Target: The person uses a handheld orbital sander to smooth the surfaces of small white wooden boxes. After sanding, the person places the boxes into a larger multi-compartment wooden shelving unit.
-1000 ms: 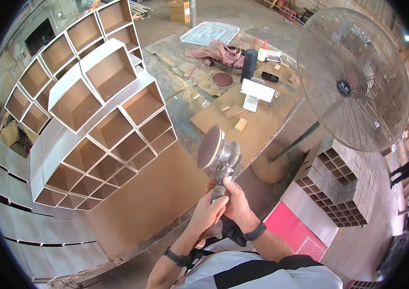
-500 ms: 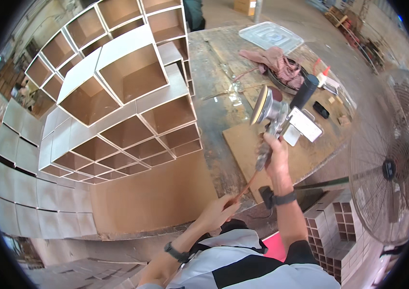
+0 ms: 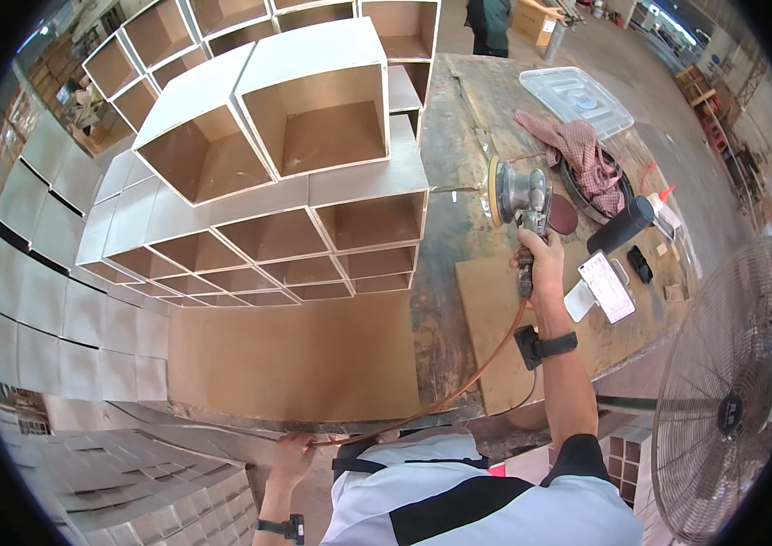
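My right hand (image 3: 542, 262) is wrapped round the handle of a disc-shaped pneumatic sander (image 3: 526, 193), held above the worktable with its round pad turned to the left. From its handle an orange-brown air hose (image 3: 461, 389) curves down across the table's front edge. My left hand (image 3: 291, 458) grips that hose low in front of the table, close to my body. Left of the sander stand stacked white-edged wooden boxes (image 3: 313, 164) with open brown insides. A brown board (image 3: 295, 359) lies in front of them.
On the table's right are a dark bottle (image 3: 620, 225), a phone-like white device (image 3: 606, 287), a basin with a checked cloth (image 3: 586, 164), a small black object (image 3: 640, 264) and a clear plastic lid (image 3: 577, 100). A large fan (image 3: 730, 400) stands at right. More boxes (image 3: 67, 318) are stacked at left.
My left hand has moved left and down, and a longer stretch of hose now shows between my hands. The sander has turned, its pad facing more squarely left. The whole view has shifted.
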Motion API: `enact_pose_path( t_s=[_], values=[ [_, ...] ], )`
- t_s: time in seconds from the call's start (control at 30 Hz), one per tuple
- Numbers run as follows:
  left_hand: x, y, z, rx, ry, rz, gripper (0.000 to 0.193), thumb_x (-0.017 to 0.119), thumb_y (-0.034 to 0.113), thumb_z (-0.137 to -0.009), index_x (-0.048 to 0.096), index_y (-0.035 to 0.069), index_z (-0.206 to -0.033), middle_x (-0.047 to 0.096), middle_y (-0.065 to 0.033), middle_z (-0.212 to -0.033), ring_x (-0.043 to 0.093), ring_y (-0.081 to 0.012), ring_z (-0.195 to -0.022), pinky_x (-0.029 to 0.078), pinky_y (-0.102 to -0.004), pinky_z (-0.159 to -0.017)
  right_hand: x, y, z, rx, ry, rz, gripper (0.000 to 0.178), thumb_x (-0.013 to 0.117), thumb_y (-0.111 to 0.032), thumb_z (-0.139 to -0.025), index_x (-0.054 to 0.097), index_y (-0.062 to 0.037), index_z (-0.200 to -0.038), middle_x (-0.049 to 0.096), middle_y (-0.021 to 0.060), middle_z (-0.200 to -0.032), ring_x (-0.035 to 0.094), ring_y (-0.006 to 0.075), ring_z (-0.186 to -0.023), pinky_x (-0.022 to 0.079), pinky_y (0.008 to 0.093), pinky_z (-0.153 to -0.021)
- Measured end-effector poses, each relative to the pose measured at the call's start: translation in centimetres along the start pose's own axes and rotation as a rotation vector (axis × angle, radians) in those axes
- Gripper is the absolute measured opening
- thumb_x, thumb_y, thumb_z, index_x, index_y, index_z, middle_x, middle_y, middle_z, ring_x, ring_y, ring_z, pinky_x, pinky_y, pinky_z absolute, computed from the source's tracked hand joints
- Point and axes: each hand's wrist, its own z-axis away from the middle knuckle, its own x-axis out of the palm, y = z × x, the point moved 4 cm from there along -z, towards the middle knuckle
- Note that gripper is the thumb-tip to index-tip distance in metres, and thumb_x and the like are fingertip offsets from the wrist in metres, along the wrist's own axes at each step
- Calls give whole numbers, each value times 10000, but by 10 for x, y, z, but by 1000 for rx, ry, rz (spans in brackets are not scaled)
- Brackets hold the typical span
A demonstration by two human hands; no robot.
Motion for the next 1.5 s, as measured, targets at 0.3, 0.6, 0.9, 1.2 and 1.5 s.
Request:
enact_pose_path(
  t_s=[0.3, 0.6, 0.9, 1.2, 1.5],
  values=[
    [-25, 11, -11, -25, 31, -25, 126, 700, 74, -713, 698, 39, -833, 673, -135, -815, 643, -343, -834, 502, -413, -760, -1, 11, -1, 65, -21, 76, 384, 732, -167, -790, 482, 38, -999, 534, 71, -718, 545, 143, -546, 475, 294, -474],
    [-26, 15, -23, -54, -33, 22, 162, 728, 62, -698, 698, 13, -849, 671, -152, -802, 648, -332, -820, 496, -415, -750, 0, 9, 2, 63, -54, 67, 410, 759, -163, -788, 454, 28, -984, 538, 74, -701, 535, 133, -528, 461, 279, -466],
    [-17, 0, -11, -57, -41, -43, 159, 742, 80, -703, 707, 47, -855, 679, -137, -829, 643, -337, -825, 486, -435, -786, -1, 14, 2, 88, -48, 30, 402, 760, -166, -790, 450, 26, -960, 539, 74, -689, 539, 146, -499, 459, 279, -460],
    [-17, 5, -6, -40, -18, -30, 133, 722, 87, -718, 697, 49, -843, 688, -129, -833, 635, -340, -860, 473, -441, -808, -4, 18, 4, 98, -65, -12, 400, 759, -157, -789, 452, 31, -964, 534, 75, -686, 537, 149, -505, 454, 284, -453],
    [-17, 10, -6, -53, -33, 13, 113, 721, 81, -712, 692, 52, -817, 699, -115, -829, 640, -331, -864, 476, -431, -812, -6, 21, 3, 108, -79, -17, 414, 760, -140, -768, 449, 50, -964, 552, 92, -682, 542, 148, -481, 450, 279, -429]
  ],
)
